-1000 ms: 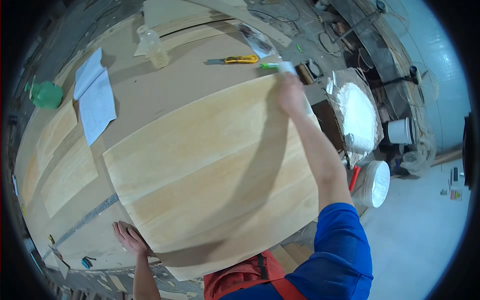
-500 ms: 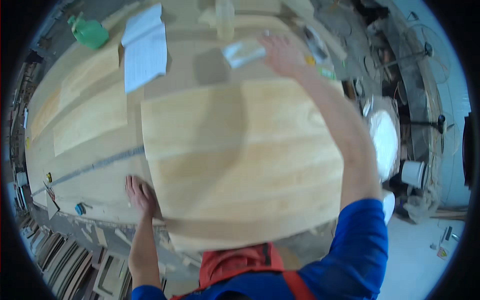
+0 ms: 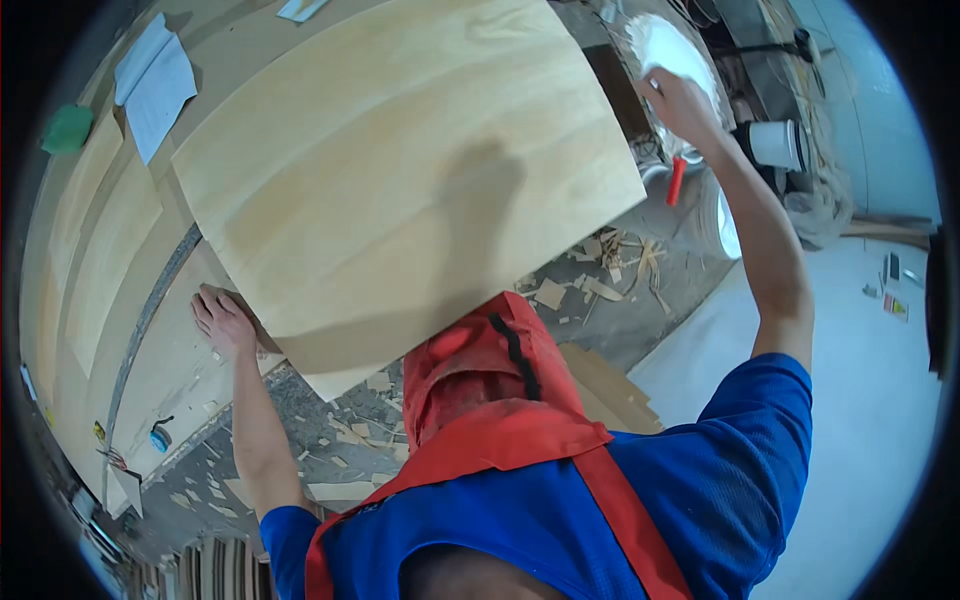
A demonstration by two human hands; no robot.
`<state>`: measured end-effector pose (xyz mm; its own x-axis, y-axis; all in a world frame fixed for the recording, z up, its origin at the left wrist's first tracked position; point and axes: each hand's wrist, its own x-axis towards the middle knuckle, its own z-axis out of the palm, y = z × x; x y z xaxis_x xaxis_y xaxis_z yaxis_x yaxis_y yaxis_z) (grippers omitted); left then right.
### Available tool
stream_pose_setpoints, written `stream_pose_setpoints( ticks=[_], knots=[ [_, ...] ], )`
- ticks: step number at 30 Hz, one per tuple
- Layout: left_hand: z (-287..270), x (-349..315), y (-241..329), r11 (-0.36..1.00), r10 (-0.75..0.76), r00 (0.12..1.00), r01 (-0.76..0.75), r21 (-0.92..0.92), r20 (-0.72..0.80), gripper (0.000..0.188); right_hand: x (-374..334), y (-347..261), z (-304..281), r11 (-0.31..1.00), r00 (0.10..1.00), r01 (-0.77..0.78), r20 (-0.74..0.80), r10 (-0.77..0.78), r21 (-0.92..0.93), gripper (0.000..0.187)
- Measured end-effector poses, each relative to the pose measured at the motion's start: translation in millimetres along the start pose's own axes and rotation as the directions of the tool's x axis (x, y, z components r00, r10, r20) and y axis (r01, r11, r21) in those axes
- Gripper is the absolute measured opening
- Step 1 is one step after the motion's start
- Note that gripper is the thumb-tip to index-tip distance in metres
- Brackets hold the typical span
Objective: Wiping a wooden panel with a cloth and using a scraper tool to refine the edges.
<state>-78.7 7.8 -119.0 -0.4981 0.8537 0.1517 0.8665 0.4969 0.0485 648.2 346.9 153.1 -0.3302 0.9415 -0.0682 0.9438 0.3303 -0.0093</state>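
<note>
A large pale wood panel (image 3: 400,190) lies on the worktable, its near edge jutting out over the front. My left hand (image 3: 224,318) rests on the tabletop beside the panel's left edge, fingers stretched out, holding nothing visible. To the panel's right, my right hand (image 3: 684,105) is over a white, plastic-lined container (image 3: 672,45), with its fingers curled. Whatever those fingers hold, if anything, is hidden. Just below that hand a red handle (image 3: 676,182) shows, apart from the fingers.
White papers (image 3: 157,85) and a green container (image 3: 68,130) are at far left. A grey strip (image 3: 150,300) crosses the table left of the panel, near a small blue object (image 3: 160,437). A white bucket (image 3: 775,145) stands at right. Wood scraps (image 3: 600,285) litter the floor.
My right hand has left the white sheet at the table's far side and come over to the white container at right. My left hand stays by the panel's edge. The view has turned rightward.
</note>
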Motion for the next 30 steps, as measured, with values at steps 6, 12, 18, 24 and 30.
stream_pose_setpoints(
  ticks=[6,12,18,24,30],
  knots=[
    [18,27,-61,0.997,0.08,0.983,-0.076,-0.029,0.167,0.051,-243,27,44,0.874,0.896,-0.438,0.02,0.444,0.21,0.051],
    [-16,43,-62,0.984,-0.026,0.976,0.063,-0.165,0.218,0.045,-373,-5,163,0.453,0.667,-0.667,0.203,0.717,0.591,0.058],
    [-93,-27,-11,0.876,-0.258,0.95,0.307,-0.371,0.177,0.041,-294,-77,200,-0.203,0.67,-0.535,0.558,0.489,0.82,0.056],
    [-176,-162,87,0.795,-0.262,0.957,0.287,-0.534,0.125,0.033,-249,-67,234,-0.467,0.599,-0.474,0.662,0.451,0.746,0.055],
    [-141,-328,129,0.665,-0.197,0.832,0.502,-0.552,0.519,0.026,-254,-119,250,-0.251,0.734,-0.546,0.601,0.317,0.799,0.047]
  ],
)
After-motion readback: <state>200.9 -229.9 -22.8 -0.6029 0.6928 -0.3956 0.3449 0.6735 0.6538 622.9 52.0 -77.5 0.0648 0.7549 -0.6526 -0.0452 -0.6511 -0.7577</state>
